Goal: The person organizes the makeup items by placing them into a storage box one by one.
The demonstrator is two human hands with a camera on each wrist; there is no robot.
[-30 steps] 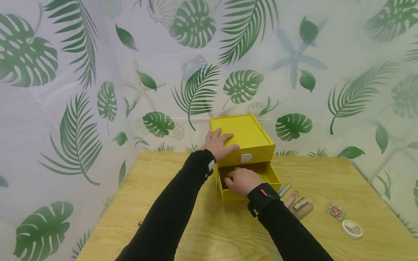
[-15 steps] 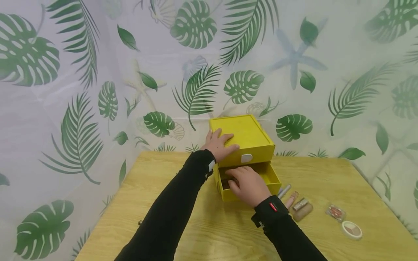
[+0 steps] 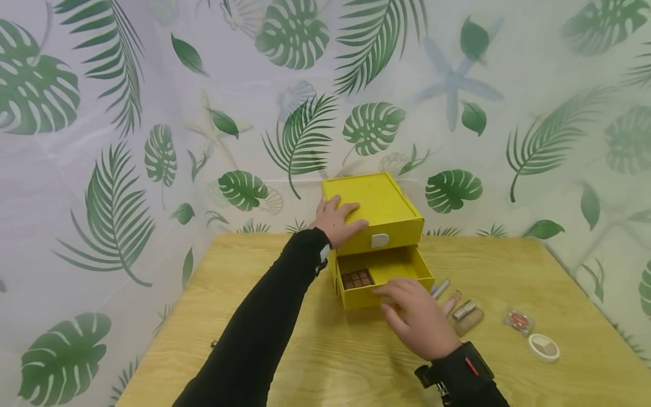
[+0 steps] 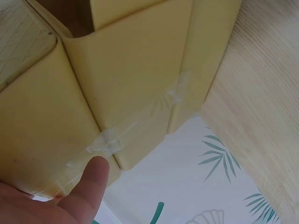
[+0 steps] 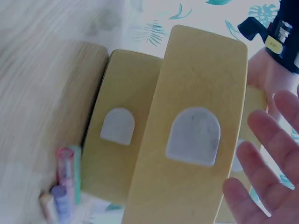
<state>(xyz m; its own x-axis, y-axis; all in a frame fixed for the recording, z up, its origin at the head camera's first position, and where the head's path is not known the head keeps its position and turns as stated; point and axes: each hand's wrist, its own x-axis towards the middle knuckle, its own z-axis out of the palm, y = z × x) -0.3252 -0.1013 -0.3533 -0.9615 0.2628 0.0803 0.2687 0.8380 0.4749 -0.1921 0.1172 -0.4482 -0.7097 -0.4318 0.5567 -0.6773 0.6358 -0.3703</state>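
My left hand (image 3: pixel 338 223) rests on the upper left edge of a yellow box with drawers (image 3: pixel 376 198), its fingers spread on the top. The left wrist view shows part of that hand (image 4: pixel 77 200) against the box's side. The lower drawer (image 3: pixel 402 263) is pulled out. In its front left corner lies a brown palette (image 3: pixel 357 278) with several square sections. My right hand (image 3: pixel 419 316) hovers by the drawer's front right corner, fingers loosely bent and holding nothing. In the right wrist view its fingers (image 5: pixel 261 168) are apart, beside the pulled-out drawer's front with a pale tab (image 5: pixel 194 135).
Right of the drawer on the wooden table (image 3: pixel 285 362) lie several slim cosmetic tubes, among them a silver-capped lipstick (image 3: pixel 464 310). Further right are a small clear compact (image 3: pixel 519 321) and a round white compact (image 3: pixel 543 347). A leaf-patterned sheet (image 3: pixel 203 169) hangs behind.
My right hand has come out of the lower drawer and moved right and towards me. The brown palette in the drawer now shows fully. My left hand stays on the box.
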